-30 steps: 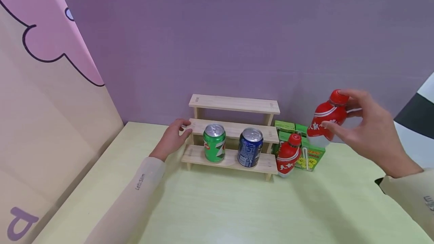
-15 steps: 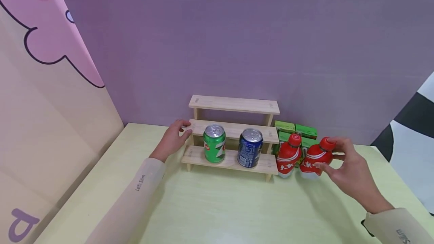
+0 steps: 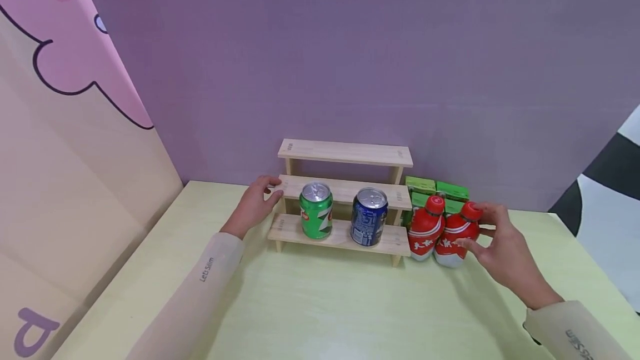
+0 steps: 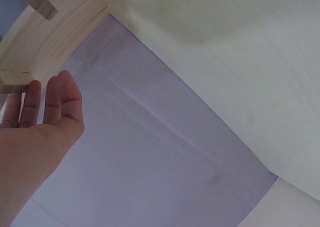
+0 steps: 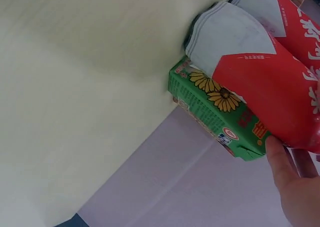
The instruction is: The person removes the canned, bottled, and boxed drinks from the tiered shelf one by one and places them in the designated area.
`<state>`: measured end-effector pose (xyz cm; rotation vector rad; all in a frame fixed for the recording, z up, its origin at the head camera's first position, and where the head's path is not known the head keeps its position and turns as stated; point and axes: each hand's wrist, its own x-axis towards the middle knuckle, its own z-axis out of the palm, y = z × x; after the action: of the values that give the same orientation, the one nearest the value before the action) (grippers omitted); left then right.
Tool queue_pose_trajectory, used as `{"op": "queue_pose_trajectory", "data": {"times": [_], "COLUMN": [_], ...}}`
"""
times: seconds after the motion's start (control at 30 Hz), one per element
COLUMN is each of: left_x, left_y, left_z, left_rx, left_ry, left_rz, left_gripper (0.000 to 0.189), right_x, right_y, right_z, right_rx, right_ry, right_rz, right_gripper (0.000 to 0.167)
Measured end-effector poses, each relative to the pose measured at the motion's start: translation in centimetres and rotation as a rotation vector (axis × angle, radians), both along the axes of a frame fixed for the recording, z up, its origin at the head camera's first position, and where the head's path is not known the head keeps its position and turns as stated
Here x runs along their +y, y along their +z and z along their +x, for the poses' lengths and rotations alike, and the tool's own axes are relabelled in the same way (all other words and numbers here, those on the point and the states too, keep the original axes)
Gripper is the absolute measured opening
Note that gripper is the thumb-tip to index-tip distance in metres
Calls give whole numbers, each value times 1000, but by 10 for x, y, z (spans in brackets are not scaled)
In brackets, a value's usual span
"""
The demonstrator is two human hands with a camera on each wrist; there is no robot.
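My right hand (image 3: 502,251) grips a red bottle (image 3: 456,235) with a red cap and white base, thumb in front and fingers behind. A matching red bottle (image 3: 426,229) stands right beside it, by the shelf's right end. Up close in the right wrist view, the held bottle (image 5: 270,82) overlaps a green drink carton (image 5: 215,104) with yellow flowers. My left hand (image 3: 255,204) holds the left end of the middle board of a three-step wooden shelf (image 3: 345,243); the left wrist view shows its fingers (image 4: 65,97) at the board's end.
A green soda can (image 3: 316,213) and a blue soda can (image 3: 369,218) stand on the lowest step. Several green cartons (image 3: 452,190) stand behind the bottles. A purple wall (image 3: 350,71) rises behind the pale table (image 3: 310,310), with a cream panel (image 3: 90,193) at the left.
My right hand has brought its red bottle down and left, from the air to beside the other bottle in front of the cartons. The left hand has stayed at the shelf.
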<state>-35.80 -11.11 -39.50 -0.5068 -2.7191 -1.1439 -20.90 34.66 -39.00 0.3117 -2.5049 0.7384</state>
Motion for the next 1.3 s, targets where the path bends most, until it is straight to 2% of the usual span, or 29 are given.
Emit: {"op": "queue_pose_trajectory", "data": {"times": [0.1,0.2,0.43,0.57,0.7,0.9,1.07,1.3], "left_x": [0,0,0,1,1,3,3,1], "left_y": [2,2,3,4,5,8,4,0], "left_z": [1,2,2,3,4,8,6,1], "left_rx": [10,11,13,14,9,4,5,20], "left_ry": [-5,-6,2,-6,-6,3,-6,3], "left_rz": [8,11,2,5,2,1,-8,-4], "left_gripper": [31,31,32,32,31,31,32,31], "right_x": [-1,-4,-22,-43,-75,-119,-136,-143], "right_y": [4,11,32,38,34,24,14,7], "right_z": [0,3,10,8,1,-20,-35,-42], "right_rx": [-25,-10,73,149,175,39,22,46], "right_ry": [-9,-25,-44,10,100,207,225,214], "right_rz": [10,9,0,20,22,-66,-115,-137], "right_gripper": [85,82,86,86,79,68,59,53]}}
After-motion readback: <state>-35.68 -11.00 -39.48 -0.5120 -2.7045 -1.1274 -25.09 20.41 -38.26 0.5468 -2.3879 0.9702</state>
